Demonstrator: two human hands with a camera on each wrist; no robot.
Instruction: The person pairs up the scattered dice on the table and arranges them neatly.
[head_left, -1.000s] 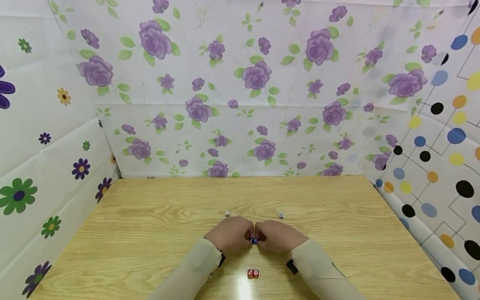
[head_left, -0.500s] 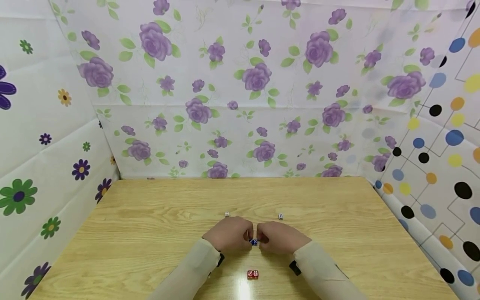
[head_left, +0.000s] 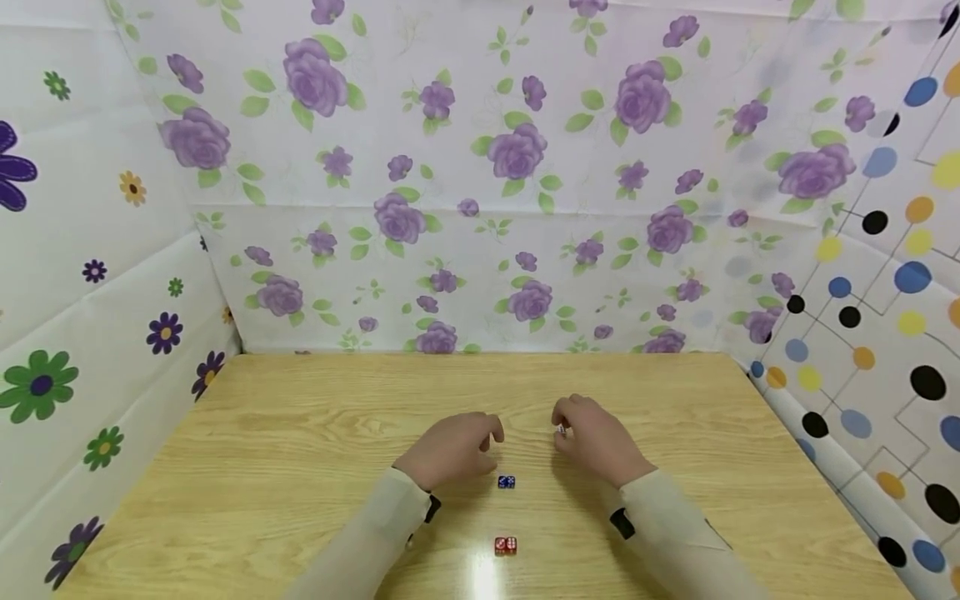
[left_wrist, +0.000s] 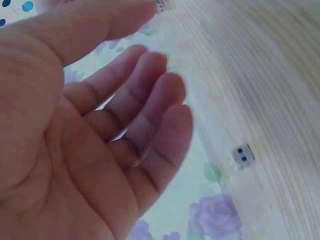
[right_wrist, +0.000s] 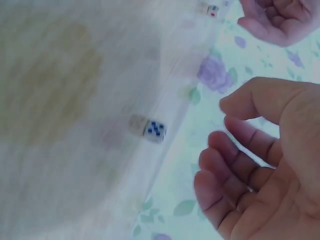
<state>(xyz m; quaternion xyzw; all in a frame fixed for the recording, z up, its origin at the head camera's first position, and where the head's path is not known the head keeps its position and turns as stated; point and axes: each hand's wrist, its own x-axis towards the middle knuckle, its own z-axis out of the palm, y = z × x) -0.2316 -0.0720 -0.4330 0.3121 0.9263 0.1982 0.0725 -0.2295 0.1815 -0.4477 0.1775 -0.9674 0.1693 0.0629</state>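
Observation:
My right hand (head_left: 596, 437) reaches over a white die (head_left: 561, 429), thumb and fingertips spread on either side of it. In the right wrist view this die (right_wrist: 155, 131) has blue pips and lies apart from the loosely bent fingers. Left of it, my left hand (head_left: 453, 450) hovers over the table with fingers relaxed and nothing held. A white die with blue pips (left_wrist: 241, 157) sits beyond its fingertips in the left wrist view. Seen from the head, the left hand hides that die. Two blue dice (head_left: 506, 482) stand side by side between the forearms.
Two red dice (head_left: 506, 545) sit side by side nearer the body, beside a bright reflection. The wooden table (head_left: 315, 408) backs onto a flowered cloth (head_left: 465, 275). Patterned cloth also hangs at both sides, with coloured dots on the right cloth (head_left: 847, 333).
Both hands have let go of the blue dice, which stay together. My right hand has moved forward and right to the white die; my left has moved slightly forward and left, its fingers loosened.

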